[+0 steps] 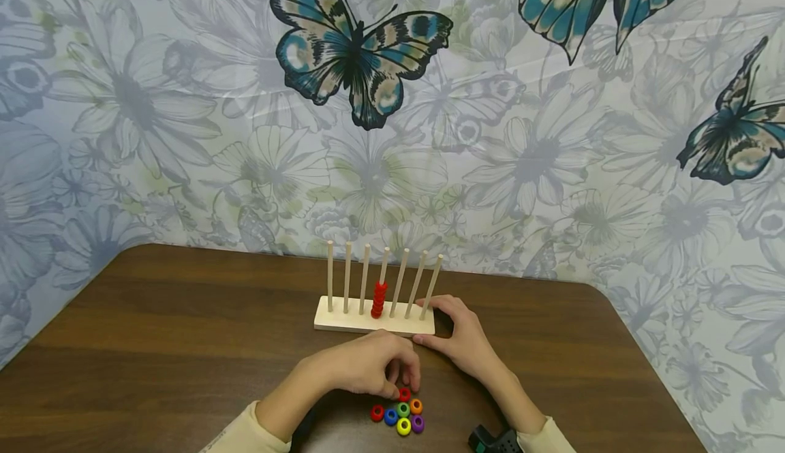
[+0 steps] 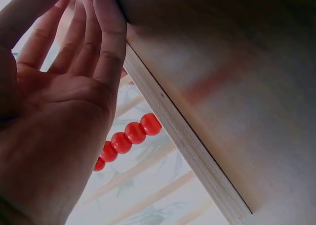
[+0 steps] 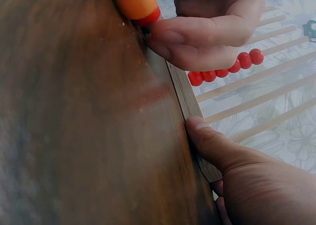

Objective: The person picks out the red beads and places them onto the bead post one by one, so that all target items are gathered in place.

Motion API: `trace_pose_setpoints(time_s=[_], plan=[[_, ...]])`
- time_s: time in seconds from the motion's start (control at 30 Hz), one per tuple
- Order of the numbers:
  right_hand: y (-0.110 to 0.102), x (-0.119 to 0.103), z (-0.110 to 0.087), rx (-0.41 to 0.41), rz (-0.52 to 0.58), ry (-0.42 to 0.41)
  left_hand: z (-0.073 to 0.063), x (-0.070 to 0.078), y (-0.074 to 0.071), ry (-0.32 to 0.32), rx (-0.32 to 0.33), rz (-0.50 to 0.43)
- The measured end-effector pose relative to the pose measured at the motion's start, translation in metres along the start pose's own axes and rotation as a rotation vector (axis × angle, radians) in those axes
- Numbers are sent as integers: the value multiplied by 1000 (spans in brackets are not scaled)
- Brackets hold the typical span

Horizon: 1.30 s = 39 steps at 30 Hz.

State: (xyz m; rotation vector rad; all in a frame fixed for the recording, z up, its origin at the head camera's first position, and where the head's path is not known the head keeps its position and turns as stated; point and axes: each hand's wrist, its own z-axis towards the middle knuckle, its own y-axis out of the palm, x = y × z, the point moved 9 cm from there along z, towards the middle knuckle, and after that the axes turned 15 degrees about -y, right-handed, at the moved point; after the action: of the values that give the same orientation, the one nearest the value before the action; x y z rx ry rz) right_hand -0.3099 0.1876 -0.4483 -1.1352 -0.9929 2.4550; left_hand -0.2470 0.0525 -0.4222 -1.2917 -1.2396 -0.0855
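A wooden peg stand (image 1: 325, 321) with several upright pegs stands on the table, and a stack of red beads (image 1: 379, 301) sits on its middle peg. My right hand (image 1: 461, 336) grips the right end of the stand, thumb (image 3: 212, 143) at the front edge and fingers behind. In front of the stand, my left hand (image 1: 374, 364) reaches down with curled fingers, its thumb and fingertips around a loose red bead (image 1: 405, 394) in the small group. The left palm (image 2: 64, 101) shows in the left wrist view, where that bead is hidden.
Beside the fingertips lie an orange bead (image 1: 416, 407), a green bead (image 1: 403, 409), a blue bead (image 1: 391, 417), a yellow bead (image 1: 403, 426), a purple bead (image 1: 418, 424) and another red bead (image 1: 377, 412). The brown table (image 1: 184, 344) ends at a butterfly-patterned wall (image 1: 368, 180).
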Motion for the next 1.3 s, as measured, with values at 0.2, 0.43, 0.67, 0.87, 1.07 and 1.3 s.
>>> trace_pose_setpoints(time_s=[0.2, 0.43, 0.67, 0.87, 1.07, 1.3], plan=[[0, 0, -1, 1, 1, 10, -1, 2, 0, -23, 8, -13], [0, -2, 0, 5, 1, 0, -1, 4, 2, -30, 24, 44], [-1, -3, 1, 4, -2, -7, 0, 1, -2, -49, 56, 34], [-1, -2, 1, 4, 5, -12, -1, 2, -12, -31, 114, 8], [0, -2, 1, -3, 4, -19, -3, 3, -27, 12, 218, -68], [-1, -4, 1, 6, -12, -15, -12, 8, -56, 63, 409, -155]])
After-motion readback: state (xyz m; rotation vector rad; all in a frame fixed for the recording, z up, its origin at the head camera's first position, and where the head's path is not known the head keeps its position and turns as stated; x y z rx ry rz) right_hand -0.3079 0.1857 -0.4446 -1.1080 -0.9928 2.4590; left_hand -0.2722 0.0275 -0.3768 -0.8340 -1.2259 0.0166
